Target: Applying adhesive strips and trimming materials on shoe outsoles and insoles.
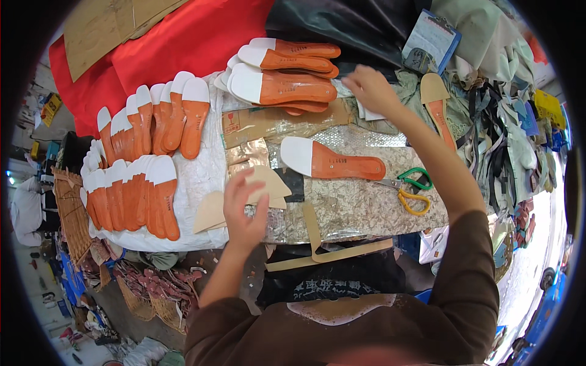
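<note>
My left hand [243,206] holds a tan, fan-shaped piece of card or leather [268,183] above the near edge of the worktable. My right hand [369,88] reaches to the far side, fingers curled at the end of a stack of orange and white shoe insoles [284,85]; whether it grips one I cannot tell. A single orange and white insole [332,161] lies flat on the shiny patterned sheet [360,204] between my hands. Two pairs of scissors, green-handled [415,180] and yellow-handled [414,201], lie to its right.
Rows of orange and white insoles [137,165] overlap on white sheeting at the left. Red cloth [183,43] and cardboard [101,27] lie at the back. Fabric scraps and strips [506,140] pile up at the right, beside a tan insole [436,104]. Woven baskets [73,213] stand below left.
</note>
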`<state>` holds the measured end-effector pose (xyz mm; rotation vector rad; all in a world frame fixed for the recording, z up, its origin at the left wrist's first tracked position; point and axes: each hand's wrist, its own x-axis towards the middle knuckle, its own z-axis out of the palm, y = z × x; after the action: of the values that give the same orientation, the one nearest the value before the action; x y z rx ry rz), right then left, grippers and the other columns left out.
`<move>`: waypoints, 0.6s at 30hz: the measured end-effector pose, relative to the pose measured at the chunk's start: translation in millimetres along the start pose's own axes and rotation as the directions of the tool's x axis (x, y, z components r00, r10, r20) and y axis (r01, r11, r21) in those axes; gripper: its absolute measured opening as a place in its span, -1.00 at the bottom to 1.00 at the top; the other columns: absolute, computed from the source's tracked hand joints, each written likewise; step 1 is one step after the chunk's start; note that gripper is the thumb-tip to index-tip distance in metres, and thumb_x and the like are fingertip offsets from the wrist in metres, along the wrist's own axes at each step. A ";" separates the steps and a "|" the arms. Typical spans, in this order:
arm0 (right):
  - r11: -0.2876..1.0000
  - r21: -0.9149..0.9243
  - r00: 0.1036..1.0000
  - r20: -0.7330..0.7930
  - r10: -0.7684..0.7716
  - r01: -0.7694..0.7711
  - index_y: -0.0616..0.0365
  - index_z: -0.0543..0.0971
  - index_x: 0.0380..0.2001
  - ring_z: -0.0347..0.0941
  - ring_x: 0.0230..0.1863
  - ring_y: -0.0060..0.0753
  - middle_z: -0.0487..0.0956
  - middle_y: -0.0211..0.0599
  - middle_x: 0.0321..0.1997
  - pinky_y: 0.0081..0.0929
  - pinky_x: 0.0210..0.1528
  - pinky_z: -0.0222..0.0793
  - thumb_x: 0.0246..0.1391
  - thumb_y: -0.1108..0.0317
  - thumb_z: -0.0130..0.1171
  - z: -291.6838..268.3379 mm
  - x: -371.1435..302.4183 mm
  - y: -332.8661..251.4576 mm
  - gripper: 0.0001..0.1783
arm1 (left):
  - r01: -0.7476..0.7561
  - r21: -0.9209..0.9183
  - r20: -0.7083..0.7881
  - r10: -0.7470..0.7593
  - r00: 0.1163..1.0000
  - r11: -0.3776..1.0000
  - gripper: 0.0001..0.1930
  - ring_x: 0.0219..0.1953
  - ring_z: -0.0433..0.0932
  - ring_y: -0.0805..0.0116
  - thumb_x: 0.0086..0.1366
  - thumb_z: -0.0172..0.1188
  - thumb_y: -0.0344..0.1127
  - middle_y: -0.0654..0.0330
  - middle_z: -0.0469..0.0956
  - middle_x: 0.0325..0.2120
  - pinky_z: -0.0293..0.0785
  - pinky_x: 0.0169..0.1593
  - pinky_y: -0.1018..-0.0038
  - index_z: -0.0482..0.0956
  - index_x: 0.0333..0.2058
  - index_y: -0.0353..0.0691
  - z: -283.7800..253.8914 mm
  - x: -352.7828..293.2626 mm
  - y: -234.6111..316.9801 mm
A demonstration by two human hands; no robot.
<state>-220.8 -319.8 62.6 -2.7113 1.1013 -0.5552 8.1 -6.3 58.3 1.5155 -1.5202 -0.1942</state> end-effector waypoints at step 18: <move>0.962 -0.219 0.983 0.122 -0.140 0.164 0.14 0.59 -0.39 0.47 -0.20 0.05 0.55 -0.04 -0.26 -0.18 -0.15 0.39 -0.08 0.36 0.14 23.3 163.2 62.6 -0.84 | 0.170 0.006 0.106 -0.169 0.980 0.985 -0.79 -0.16 0.55 0.01 0.04 0.23 -0.56 -0.04 0.57 -0.21 0.47 -0.05 0.30 0.57 -0.28 -0.36 -14.6 -48.4 -5.5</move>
<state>-143.9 -478.3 68.6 -3.0034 0.9911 -0.3175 11.5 40.5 38.7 1.6556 -1.4716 -0.3821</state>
